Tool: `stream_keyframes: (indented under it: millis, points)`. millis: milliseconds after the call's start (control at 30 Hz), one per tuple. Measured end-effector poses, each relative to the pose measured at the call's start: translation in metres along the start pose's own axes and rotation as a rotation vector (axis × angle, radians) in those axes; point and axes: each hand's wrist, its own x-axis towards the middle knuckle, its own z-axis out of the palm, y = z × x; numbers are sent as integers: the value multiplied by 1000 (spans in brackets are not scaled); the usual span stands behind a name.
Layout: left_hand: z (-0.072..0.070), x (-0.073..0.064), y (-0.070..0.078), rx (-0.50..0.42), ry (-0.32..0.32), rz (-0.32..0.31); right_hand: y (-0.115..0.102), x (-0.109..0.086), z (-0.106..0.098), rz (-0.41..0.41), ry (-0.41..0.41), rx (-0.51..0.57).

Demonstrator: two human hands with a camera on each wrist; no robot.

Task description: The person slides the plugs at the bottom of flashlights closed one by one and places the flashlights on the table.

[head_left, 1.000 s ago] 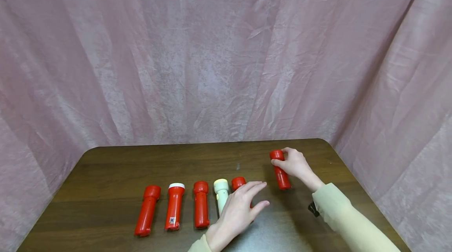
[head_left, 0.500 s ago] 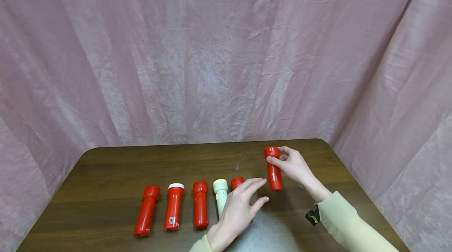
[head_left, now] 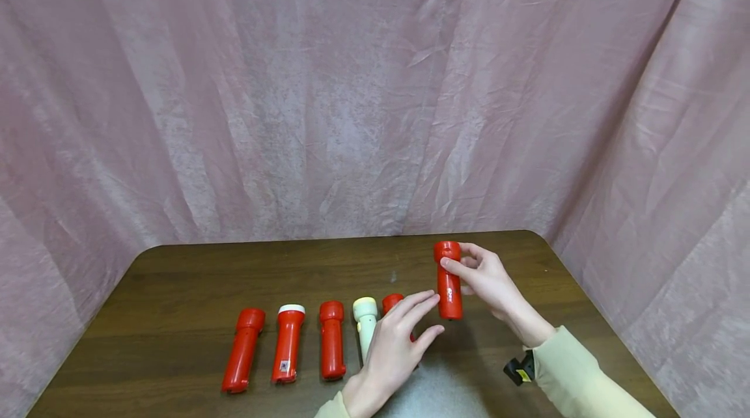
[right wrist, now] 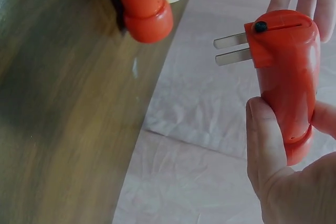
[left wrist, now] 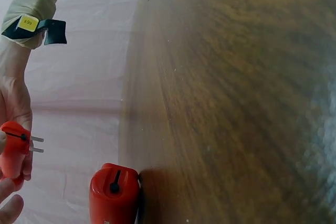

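My right hand grips a red flashlight near its head and holds it above the table. In the right wrist view, two metal plug prongs stick out from the side of its tail end, beside a black slider. My left hand hovers with fingers extended and thumb apart, its fingertips close to the held flashlight's lower part; whether they touch it I cannot tell. Under the left hand another red flashlight lies partly hidden, and a pale green flashlight is partly covered too.
To the left lie a red flashlight, a red one with a white rim and another red one, side by side on the brown wooden table. Pink curtains hang behind and at the sides.
My right hand has lifted the red flashlight and brought it left, close to the left hand's fingertips, turning it more upright in view. The left hand has barely moved.
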Motion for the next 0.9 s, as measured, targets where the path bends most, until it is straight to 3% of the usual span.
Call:
stream_keyframes:
  millis: [200,567,900]
  points:
    - [0,1,0,30,39,59,-4,-6,-1,-24,-14,71]
    - [-3,1,-2,57,45,130,-10,-17,1,-50,-39,174]
    - [-9,5,-7,96,142,322,-10,-24,7,-27,-67,244]
